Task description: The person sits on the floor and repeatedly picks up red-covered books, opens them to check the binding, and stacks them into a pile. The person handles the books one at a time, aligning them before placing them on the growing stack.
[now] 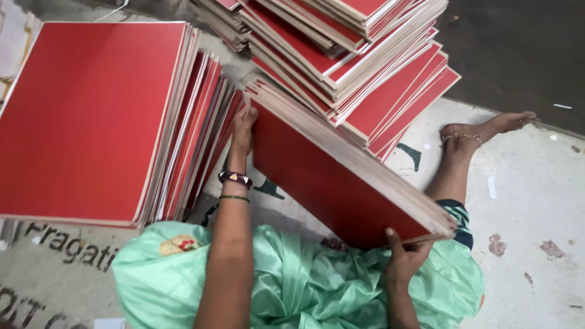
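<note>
Seated on the floor (536,201), I tilt a bundle of red boards (329,176) on edge. My left hand (244,125) clasps its 11 o'clock corner; my right hand (405,256) grips the 5 o'clock corner, squaring them.

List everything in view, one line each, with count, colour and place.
held bundle of boards: one bundle, red faces, pale edges, centre, tilted on edge
left stack: one, red boards, left, leaning
far pile: one, red boards, top centre, fanned untidily
printed sack mat: one, off-white, under everything
dark floor: grey, top right
green garment: one, mint green, over the lap
bangles: two, dark, left wrist
anklet: one, right ankle
foot: one, bare, right
left hand: grips bundle's far end
right hand: grips bundle's near corner
</note>
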A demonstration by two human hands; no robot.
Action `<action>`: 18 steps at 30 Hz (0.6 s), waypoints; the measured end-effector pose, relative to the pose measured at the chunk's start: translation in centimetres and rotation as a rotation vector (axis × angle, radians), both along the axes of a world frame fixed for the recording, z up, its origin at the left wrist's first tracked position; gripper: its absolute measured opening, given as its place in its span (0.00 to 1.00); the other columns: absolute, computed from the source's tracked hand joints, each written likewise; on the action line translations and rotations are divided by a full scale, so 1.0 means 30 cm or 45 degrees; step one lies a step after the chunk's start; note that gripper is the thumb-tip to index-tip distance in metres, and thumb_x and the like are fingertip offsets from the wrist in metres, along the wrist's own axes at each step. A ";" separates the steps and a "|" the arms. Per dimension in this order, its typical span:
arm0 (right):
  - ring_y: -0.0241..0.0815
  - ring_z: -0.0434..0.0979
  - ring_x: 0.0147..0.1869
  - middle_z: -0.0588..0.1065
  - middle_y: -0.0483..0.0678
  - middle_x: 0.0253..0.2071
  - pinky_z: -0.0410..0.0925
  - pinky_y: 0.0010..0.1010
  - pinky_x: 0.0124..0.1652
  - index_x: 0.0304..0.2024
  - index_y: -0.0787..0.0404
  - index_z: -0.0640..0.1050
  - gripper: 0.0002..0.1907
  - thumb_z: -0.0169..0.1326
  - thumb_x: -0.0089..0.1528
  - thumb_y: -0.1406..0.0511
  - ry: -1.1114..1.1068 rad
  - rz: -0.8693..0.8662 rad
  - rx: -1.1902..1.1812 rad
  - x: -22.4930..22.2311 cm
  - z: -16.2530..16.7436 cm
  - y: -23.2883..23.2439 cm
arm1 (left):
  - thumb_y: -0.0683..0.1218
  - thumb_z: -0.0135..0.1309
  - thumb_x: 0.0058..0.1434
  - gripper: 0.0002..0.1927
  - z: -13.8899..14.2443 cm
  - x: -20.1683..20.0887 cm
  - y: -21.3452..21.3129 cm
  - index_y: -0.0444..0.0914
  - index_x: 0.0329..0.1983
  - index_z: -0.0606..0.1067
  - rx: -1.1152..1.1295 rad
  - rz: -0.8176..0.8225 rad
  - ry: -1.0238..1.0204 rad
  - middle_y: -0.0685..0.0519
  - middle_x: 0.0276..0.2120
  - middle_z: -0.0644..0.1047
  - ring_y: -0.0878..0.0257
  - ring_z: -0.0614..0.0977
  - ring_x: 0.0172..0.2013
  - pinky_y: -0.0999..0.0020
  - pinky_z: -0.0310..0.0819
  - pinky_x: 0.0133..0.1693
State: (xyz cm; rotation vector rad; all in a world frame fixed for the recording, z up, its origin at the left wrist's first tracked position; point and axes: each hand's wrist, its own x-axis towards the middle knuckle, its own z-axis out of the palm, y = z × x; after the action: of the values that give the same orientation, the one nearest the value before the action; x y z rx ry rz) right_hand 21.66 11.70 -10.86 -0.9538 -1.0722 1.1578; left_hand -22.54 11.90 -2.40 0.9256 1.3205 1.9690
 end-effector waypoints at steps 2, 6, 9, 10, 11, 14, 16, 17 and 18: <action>0.43 0.72 0.63 0.70 0.53 0.63 0.65 0.33 0.63 0.72 0.66 0.57 0.46 0.67 0.57 0.70 -0.066 0.011 -0.033 0.011 -0.030 -0.062 | 0.76 0.57 0.54 0.56 -0.024 0.000 -0.048 0.33 0.72 0.60 -0.072 0.104 -0.051 0.48 0.66 0.68 0.55 0.68 0.65 0.57 0.60 0.65; 0.43 0.75 0.56 0.74 0.53 0.56 0.68 0.33 0.57 0.63 0.67 0.66 0.35 0.67 0.57 0.68 -0.087 0.106 -0.107 0.016 -0.046 -0.097 | 0.79 0.52 0.50 0.61 -0.050 0.013 -0.081 0.37 0.76 0.53 -0.210 0.152 -0.300 0.48 0.72 0.60 0.51 0.61 0.70 0.54 0.56 0.68; 0.42 0.75 0.53 0.75 0.53 0.52 0.68 0.32 0.53 0.59 0.66 0.69 0.32 0.67 0.56 0.67 -0.180 0.142 -0.199 -0.004 -0.044 -0.080 | 0.78 0.51 0.58 0.57 -0.072 0.030 -0.088 0.31 0.74 0.60 -0.228 0.005 -0.426 0.41 0.71 0.66 0.47 0.66 0.69 0.52 0.59 0.68; 0.42 0.75 0.52 0.76 0.53 0.51 0.68 0.33 0.53 0.58 0.67 0.70 0.30 0.67 0.57 0.67 -0.191 0.134 -0.216 -0.011 -0.041 -0.073 | 0.76 0.50 0.60 0.54 -0.082 0.035 -0.087 0.35 0.75 0.58 -0.328 0.062 -0.464 0.46 0.71 0.64 0.51 0.64 0.68 0.52 0.57 0.67; 0.42 0.75 0.50 0.76 0.53 0.50 0.68 0.33 0.52 0.57 0.67 0.71 0.28 0.66 0.57 0.67 -0.205 0.127 -0.230 -0.018 -0.039 -0.062 | 0.75 0.49 0.62 0.51 -0.096 0.045 -0.083 0.38 0.76 0.56 -0.424 0.121 -0.503 0.51 0.71 0.63 0.55 0.61 0.67 0.53 0.54 0.66; 0.40 0.75 0.51 0.77 0.51 0.50 0.67 0.31 0.52 0.57 0.66 0.71 0.28 0.65 0.57 0.67 -0.175 0.090 -0.214 -0.030 -0.025 -0.027 | 0.66 0.56 0.61 0.38 -0.130 0.053 -0.036 0.38 0.66 0.67 -0.299 0.167 -0.462 0.54 0.59 0.71 0.59 0.69 0.59 0.58 0.61 0.60; 0.40 0.75 0.51 0.77 0.50 0.50 0.67 0.31 0.52 0.58 0.65 0.71 0.27 0.64 0.57 0.67 -0.162 0.071 -0.185 -0.031 -0.016 -0.003 | 0.61 0.62 0.61 0.31 -0.143 0.064 -0.009 0.36 0.58 0.74 -0.110 0.172 -0.419 0.54 0.51 0.76 0.61 0.75 0.53 0.62 0.66 0.57; 0.40 0.75 0.50 0.77 0.50 0.49 0.67 0.31 0.52 0.57 0.66 0.71 0.27 0.64 0.58 0.68 -0.164 0.067 -0.173 -0.030 -0.013 0.003 | 0.59 0.63 0.63 0.28 -0.146 0.071 -0.002 0.35 0.56 0.75 -0.034 0.180 -0.408 0.55 0.48 0.76 0.62 0.75 0.51 0.63 0.67 0.56; 0.40 0.75 0.50 0.77 0.50 0.49 0.67 0.31 0.52 0.57 0.67 0.71 0.26 0.64 0.58 0.68 -0.164 0.066 -0.158 -0.031 -0.013 0.009 | 0.57 0.64 0.64 0.25 -0.139 0.075 0.009 0.34 0.54 0.76 0.045 0.191 -0.393 0.56 0.46 0.76 0.63 0.75 0.49 0.65 0.68 0.55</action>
State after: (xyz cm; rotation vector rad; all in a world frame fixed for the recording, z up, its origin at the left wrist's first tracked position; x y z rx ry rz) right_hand 20.73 11.96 -11.25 -1.1153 -1.1436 1.2297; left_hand -20.29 12.16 -6.57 0.5222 1.2085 2.1522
